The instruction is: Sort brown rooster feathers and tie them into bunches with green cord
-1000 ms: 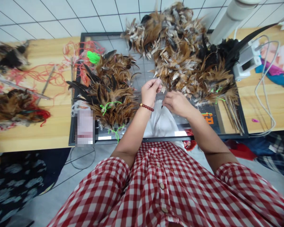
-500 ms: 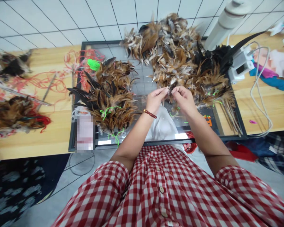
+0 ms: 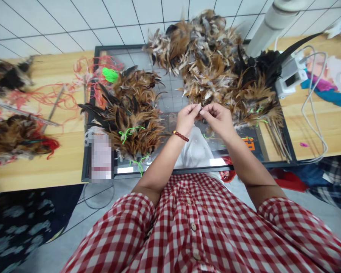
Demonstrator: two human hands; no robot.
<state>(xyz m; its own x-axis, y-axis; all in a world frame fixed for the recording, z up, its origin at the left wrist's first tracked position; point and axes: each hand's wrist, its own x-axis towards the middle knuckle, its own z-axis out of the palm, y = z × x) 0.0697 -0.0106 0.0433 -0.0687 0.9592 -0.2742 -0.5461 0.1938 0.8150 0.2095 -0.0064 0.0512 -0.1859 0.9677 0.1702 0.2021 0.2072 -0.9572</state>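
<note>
My left hand (image 3: 187,116), with a beaded bracelet (image 3: 181,136) at the wrist, is closed in a pinch over the glass-topped frame (image 3: 174,93). Its fingertips meet those of my right hand (image 3: 219,118), which is also pinching. Whatever lies between the fingertips is small and mostly hidden; a dark brownish bit shows there. Just beyond both hands spreads a large heap of brown and pale feathers (image 3: 207,72). To the left of my hands lies another pile of brown feathers (image 3: 139,110), with bright green string (image 3: 129,133) on it.
Black feathers (image 3: 255,72) and a white charger with a cable (image 3: 291,76) lie to the right, near thin sticks (image 3: 277,140). Red string (image 3: 65,94), green yarn (image 3: 110,75) and more feathers (image 3: 14,134) are on the left. A white cylinder (image 3: 269,28) stands at the back.
My right hand has moved slightly left, so its fingertips now touch those of my left hand. Before, a small gap lay between them. The view has shifted a little.
</note>
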